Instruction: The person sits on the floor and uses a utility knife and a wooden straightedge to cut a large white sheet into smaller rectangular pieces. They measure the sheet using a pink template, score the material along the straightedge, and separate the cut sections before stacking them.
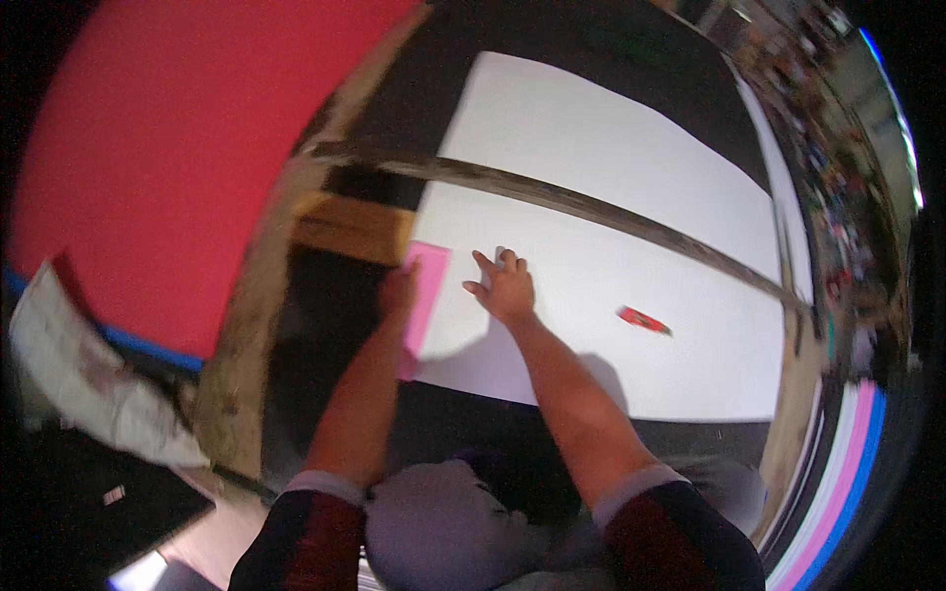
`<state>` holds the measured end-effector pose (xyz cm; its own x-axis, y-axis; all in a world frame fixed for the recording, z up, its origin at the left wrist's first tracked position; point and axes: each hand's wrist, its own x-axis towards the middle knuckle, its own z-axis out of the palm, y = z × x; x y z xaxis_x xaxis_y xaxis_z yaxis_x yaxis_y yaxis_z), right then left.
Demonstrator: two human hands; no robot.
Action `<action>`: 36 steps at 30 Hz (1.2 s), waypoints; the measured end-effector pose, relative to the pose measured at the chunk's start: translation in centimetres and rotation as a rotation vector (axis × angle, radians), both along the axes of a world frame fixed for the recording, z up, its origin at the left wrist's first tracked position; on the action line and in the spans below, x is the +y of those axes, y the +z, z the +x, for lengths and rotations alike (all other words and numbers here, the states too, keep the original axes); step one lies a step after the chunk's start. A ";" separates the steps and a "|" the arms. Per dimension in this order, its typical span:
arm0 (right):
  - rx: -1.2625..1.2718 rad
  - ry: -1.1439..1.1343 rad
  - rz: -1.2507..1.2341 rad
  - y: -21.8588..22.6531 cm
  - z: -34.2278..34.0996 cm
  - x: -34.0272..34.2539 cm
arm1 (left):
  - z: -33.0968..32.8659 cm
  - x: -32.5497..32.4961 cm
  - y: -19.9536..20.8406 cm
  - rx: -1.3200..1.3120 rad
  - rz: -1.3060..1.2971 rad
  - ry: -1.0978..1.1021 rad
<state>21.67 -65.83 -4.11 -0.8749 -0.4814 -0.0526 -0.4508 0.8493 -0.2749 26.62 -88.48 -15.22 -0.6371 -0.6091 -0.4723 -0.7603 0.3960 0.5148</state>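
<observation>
Head view
Setting: a dark bench (591,59) fills the middle of the picture, with a big red panel (177,148) at the left edge and blurred clutter along the right rim.
Bench top: a large white sheet (611,177) covers most of the bench; a long, worn wooden strip (591,207) lies across it on a slant from upper left to lower right.
Left side: a brown cardboard piece (355,229) sits at the sheet's left edge, just above the pink paper.
Pink paper: a narrow pink sheet (424,295) lies along the left edge of the white sheet, partly over its border, running toward the person.
Left hand: the left hand (397,294) rests at the pink paper's left edge, touching it; its fingers are blurred and partly hidden, so whether it grips the paper or only presses on it cannot be told.
Right hand: the right hand (505,288) lies flat on the white sheet just right of the pink paper, fingers spread and pointing away, holding nothing.
Small item: a small red object (642,319) lies on the white sheet, well to the right of the right hand; its kind is too blurred to tell.
Foreground: both bare forearms enter from the lower edge, out of dark sleeves with light cuffs.
</observation>
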 end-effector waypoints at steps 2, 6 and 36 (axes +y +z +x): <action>-0.032 -0.176 0.024 1.5 0.7 1.1 | 1.6 -4.7 -1.6 0.115 -0.126 0.040; -0.029 -0.506 0.273 0.2 0.6 12.3 | 0.6 0.0 2.2 0.112 -0.046 0.045; 0.083 0.397 -0.003 3.5 -5.5 -5.6 | 0.9 2.0 7.1 -0.014 0.053 0.051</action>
